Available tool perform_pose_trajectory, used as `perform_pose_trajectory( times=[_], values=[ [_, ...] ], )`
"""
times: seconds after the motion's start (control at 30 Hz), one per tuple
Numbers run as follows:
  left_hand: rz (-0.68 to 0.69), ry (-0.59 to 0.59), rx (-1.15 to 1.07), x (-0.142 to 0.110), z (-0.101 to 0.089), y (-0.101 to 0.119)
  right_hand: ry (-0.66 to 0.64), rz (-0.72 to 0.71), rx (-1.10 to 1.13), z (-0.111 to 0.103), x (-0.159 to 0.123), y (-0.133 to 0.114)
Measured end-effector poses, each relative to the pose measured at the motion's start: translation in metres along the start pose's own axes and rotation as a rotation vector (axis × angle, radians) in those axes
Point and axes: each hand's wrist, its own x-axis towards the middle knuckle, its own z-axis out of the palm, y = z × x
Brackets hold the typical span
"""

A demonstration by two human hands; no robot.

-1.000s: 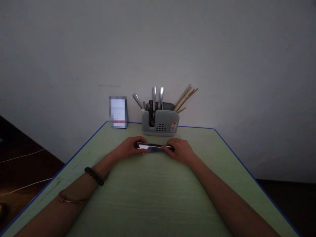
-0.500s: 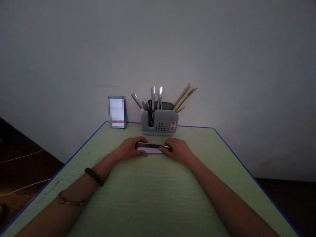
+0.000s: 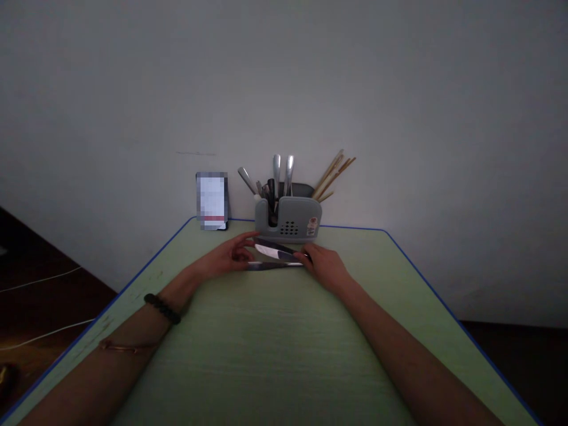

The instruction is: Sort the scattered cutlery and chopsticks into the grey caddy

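Observation:
My right hand [image 3: 323,264] is closed on a shiny metal table knife [image 3: 274,252]. Its blade slants up to the left, with a dark strip along the upper edge. Below the blade, a second slim metal piece of cutlery [image 3: 266,266] lies roughly level, its wide end toward the left. Its right end runs under my right fingers, so its kind is hidden. My left hand [image 3: 231,255] is at the left ends of both pieces. The fingers there are apart, the upper ones close to the blade tip and the lower ones beside the wide end.
Just beyond my hands, against the wall, stands a grey cutlery holder [image 3: 298,216] with metal handles [image 3: 289,171] and wooden chopsticks [image 3: 335,174]. To its left a lit phone [image 3: 212,201] leans upright. The green table [image 3: 266,343] has a blue edge.
My left hand has loosened and shifted left, its fingers spreading. The knife in my right hand has tilted, its left end rising, and the second piece now shows separately below it.

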Motion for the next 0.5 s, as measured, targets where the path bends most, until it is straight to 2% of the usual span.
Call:
perform_pose_trajectory(
  times=[0.13, 0.3, 0.4, 0.5],
  values=[
    [0.022, -0.064, -0.120, -0.0008, -0.0074, -0.0021, -0.004, 0.043, -0.028, -0.0011, 0.0011, 0.0022],
    [0.010, -0.061, -0.154, -0.0008, -0.0067, -0.0044, -0.004, 0.007, -0.014, -0.0016, 0.0007, 0.0037],
    [-0.031, -0.017, -0.121, -0.0005, -0.0031, -0.0037, -0.016, -0.026, -0.004, -0.0027, -0.0009, 0.0043],
    [-0.065, 0.086, -0.067, -0.0004, 0.0018, -0.0014, -0.017, -0.073, 0.011, -0.0037, -0.0025, 0.0037]
  ],
)
